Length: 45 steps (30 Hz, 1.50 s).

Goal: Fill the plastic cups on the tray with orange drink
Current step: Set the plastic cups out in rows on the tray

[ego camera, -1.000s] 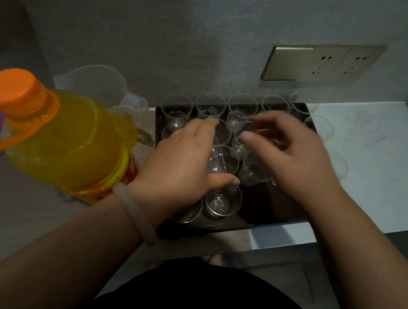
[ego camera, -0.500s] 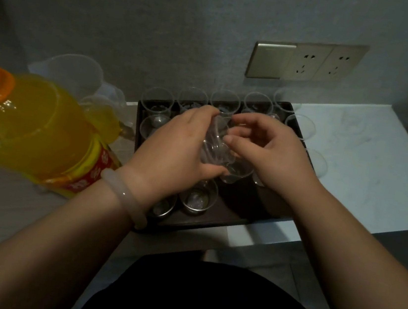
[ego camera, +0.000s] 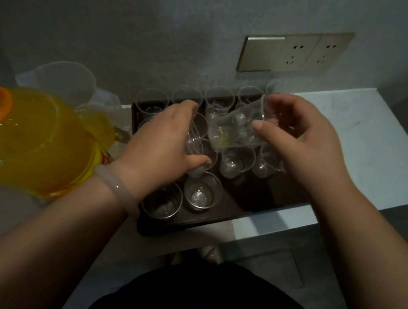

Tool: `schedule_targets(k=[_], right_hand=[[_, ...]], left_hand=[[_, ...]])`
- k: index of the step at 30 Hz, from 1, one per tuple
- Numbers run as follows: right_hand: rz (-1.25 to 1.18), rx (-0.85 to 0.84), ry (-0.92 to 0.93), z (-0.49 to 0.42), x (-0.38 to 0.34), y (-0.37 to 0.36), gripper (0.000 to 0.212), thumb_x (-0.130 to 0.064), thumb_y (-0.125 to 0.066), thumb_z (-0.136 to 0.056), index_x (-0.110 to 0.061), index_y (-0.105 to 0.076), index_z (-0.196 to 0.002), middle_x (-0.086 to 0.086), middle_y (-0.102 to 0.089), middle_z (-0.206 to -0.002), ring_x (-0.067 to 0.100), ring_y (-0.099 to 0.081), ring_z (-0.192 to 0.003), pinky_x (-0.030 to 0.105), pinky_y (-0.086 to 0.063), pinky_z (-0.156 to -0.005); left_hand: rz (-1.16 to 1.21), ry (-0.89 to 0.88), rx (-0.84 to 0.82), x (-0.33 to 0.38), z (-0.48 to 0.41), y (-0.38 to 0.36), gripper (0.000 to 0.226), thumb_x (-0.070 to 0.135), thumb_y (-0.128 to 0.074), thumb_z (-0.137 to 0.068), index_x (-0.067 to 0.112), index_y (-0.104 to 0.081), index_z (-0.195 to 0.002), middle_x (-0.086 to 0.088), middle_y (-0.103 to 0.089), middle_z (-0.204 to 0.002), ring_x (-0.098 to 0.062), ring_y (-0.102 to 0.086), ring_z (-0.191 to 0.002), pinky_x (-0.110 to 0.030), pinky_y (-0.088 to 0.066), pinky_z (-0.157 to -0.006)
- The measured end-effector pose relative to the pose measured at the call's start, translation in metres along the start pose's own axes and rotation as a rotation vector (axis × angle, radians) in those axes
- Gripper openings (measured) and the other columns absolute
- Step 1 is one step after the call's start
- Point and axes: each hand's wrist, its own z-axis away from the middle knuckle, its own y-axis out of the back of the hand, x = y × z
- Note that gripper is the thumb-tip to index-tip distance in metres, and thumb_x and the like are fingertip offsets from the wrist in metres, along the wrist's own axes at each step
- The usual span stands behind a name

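Observation:
A dark tray (ego camera: pixel 228 216) on the counter holds several clear plastic cups, such as the upright one (ego camera: pixel 202 191) near its front edge. My left hand (ego camera: pixel 163 138) grips a clear cup (ego camera: pixel 196 148) over the tray's left half. My right hand (ego camera: pixel 301 138) holds another clear cup (ego camera: pixel 237 127) tilted on its side above the tray's middle, with a trace of yellow liquid inside. A big bottle of orange drink (ego camera: pixel 30 142) with an orange cap stands at the far left, close to the camera.
A clear plastic jug (ego camera: pixel 62 78) stands behind the bottle by the wall. A wall socket plate (ego camera: pixel 296 52) is above the white counter (ego camera: pixel 379 156), whose edge drops off at front and right. A dark garment fills the bottom of the view.
The two nested cups held between both hands have come apart. My right hand moved right with one cup, tilting it; my left hand kept the other over the tray's left half.

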Motion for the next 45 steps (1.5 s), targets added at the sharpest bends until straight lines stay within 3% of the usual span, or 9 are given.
schedule_targets(k=[2, 7, 13, 19, 22, 24, 30, 45], right_hand=[[0.068, 0.006, 0.039, 0.005, 0.001, 0.006, 0.050, -0.041, -0.069, -0.079, -0.030, -0.057, -0.126, -0.016, -0.060, -0.112, -0.003, -0.058, -0.099, 0.017, -0.050, -0.082], [0.269, -0.045, 0.226, 0.017, 0.013, 0.027, 0.055, -0.052, -0.061, -0.076, -0.029, -0.056, -0.126, -0.012, -0.052, -0.117, -0.006, -0.052, -0.102, 0.003, -0.039, -0.085], [0.444, -0.218, 0.323, 0.036, 0.050, 0.029, 0.068, -0.053, -0.063, -0.074, -0.022, -0.051, -0.134, -0.012, -0.048, -0.121, -0.001, -0.047, -0.109, 0.005, -0.034, -0.094], [0.535, -0.281, 0.434, 0.038, 0.078, 0.018, 0.063, -0.048, -0.063, -0.075, -0.015, -0.056, -0.127, -0.001, -0.055, -0.121, 0.013, -0.053, -0.110, 0.024, -0.044, -0.092], [0.585, -0.307, 0.455, 0.034, 0.090, 0.008, 0.063, -0.049, -0.064, -0.073, -0.017, -0.056, -0.126, 0.001, -0.057, -0.121, 0.019, -0.055, -0.111, 0.041, -0.049, -0.091], [0.603, -0.317, 0.446, 0.031, 0.095, 0.003, 0.062, -0.049, -0.065, -0.072, -0.019, -0.056, -0.126, 0.000, -0.056, -0.122, 0.021, -0.054, -0.112, 0.045, -0.049, -0.091], [0.683, -0.368, 0.459, 0.026, 0.101, -0.006, 0.065, -0.048, -0.074, -0.069, -0.021, -0.056, -0.126, -0.002, -0.057, -0.122, 0.023, -0.054, -0.112, 0.040, -0.042, -0.090], [0.828, -0.400, 0.577, 0.019, 0.103, -0.008, 0.059, -0.050, -0.076, -0.067, -0.025, -0.063, -0.120, -0.001, -0.060, -0.131, 0.023, -0.059, -0.110, 0.041, -0.045, -0.088]], left_hand=[[0.011, -0.002, 0.015, -0.001, -0.001, -0.001, 0.094, 0.050, -0.078, -0.068, 0.016, -0.031, -0.143, -0.003, -0.046, -0.138, -0.016, -0.044, -0.125, -0.028, -0.037, -0.101], [0.046, -0.008, 0.038, 0.006, -0.003, 0.000, 0.092, 0.053, -0.076, -0.068, 0.016, -0.034, -0.141, -0.001, -0.043, -0.137, -0.014, -0.045, -0.122, -0.024, -0.036, -0.098], [0.025, 0.012, 0.102, 0.021, -0.009, -0.004, 0.090, 0.052, -0.077, -0.068, 0.015, -0.036, -0.139, -0.002, -0.045, -0.131, -0.015, -0.048, -0.117, -0.026, -0.039, -0.096], [0.006, 0.040, 0.106, 0.033, -0.007, -0.013, 0.094, 0.055, -0.075, -0.068, 0.013, -0.034, -0.142, -0.004, -0.045, -0.133, -0.016, -0.047, -0.120, -0.028, -0.039, -0.102], [0.005, 0.049, 0.112, 0.038, -0.006, -0.015, 0.095, 0.056, -0.074, -0.068, 0.013, -0.033, -0.142, -0.003, -0.045, -0.134, -0.015, -0.047, -0.120, -0.024, -0.037, -0.099], [0.000, 0.058, 0.108, 0.041, -0.006, -0.016, 0.095, 0.057, -0.073, -0.068, 0.014, -0.032, -0.143, -0.002, -0.044, -0.135, -0.014, -0.047, -0.120, -0.021, -0.036, -0.097], [0.002, 0.082, 0.103, 0.043, -0.006, -0.015, 0.096, 0.059, -0.072, -0.067, 0.017, -0.031, -0.144, -0.001, -0.043, -0.136, -0.013, -0.046, -0.121, -0.022, -0.038, -0.096], [0.006, 0.104, 0.101, 0.039, -0.010, -0.016, 0.096, 0.057, -0.073, -0.069, 0.019, -0.029, -0.145, 0.000, -0.042, -0.139, -0.012, -0.046, -0.122, -0.021, -0.038, -0.095]])
